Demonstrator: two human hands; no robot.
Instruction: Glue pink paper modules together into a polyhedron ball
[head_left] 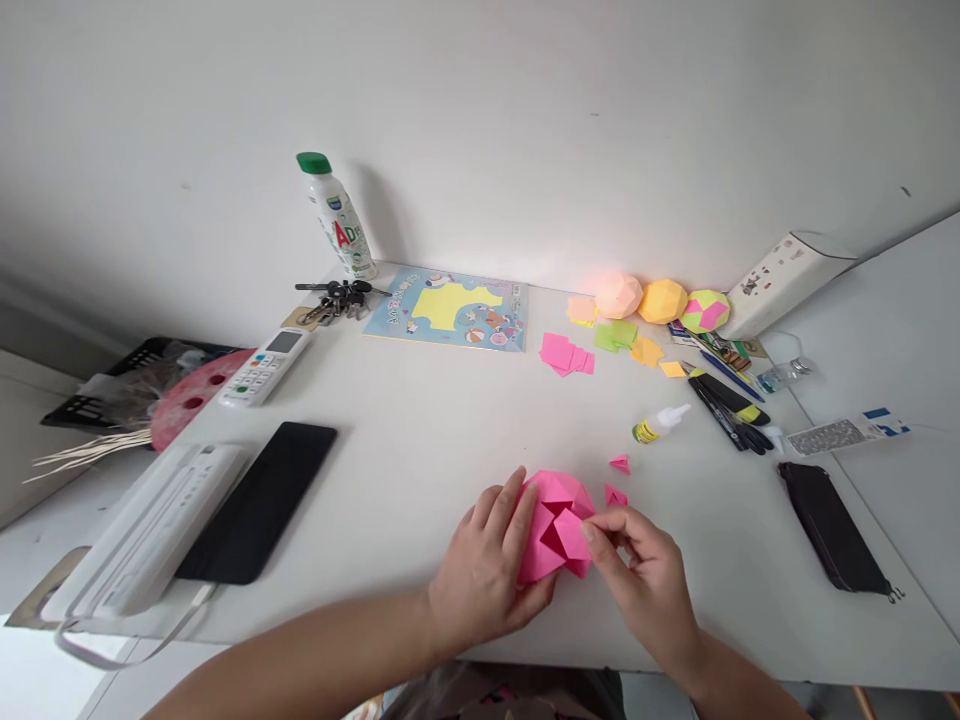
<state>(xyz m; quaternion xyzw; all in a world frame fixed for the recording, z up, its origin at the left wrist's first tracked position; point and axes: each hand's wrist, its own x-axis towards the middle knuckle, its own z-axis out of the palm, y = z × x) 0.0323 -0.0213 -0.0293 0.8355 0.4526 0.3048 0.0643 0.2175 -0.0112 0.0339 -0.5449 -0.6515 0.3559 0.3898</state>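
A pink folded-paper ball (559, 488) with an opening in its upper side rests near the table's front edge. Around its left side, my left hand (491, 560) is wrapped, fingers on top and thumb below. My right hand (649, 575) pinches a pink paper flap (571, 535) between thumb and index finger at the right of the opening. Whether the flap is joined to the ball I cannot tell. Just beyond my right hand lie two small pink folded pieces, one (616, 496) nearer and one (619, 464) farther off. A glue bottle (660, 424) lies behind them.
Pink paper sheets (564, 354) and green ones (616, 336) lie before three finished balls (664, 301). Pens, a cutter (727, 396) and a black pouch (836, 528) are on the right. A phone (259, 502), remote (265, 367), keys and white bottle (341, 225) stand or lie left.
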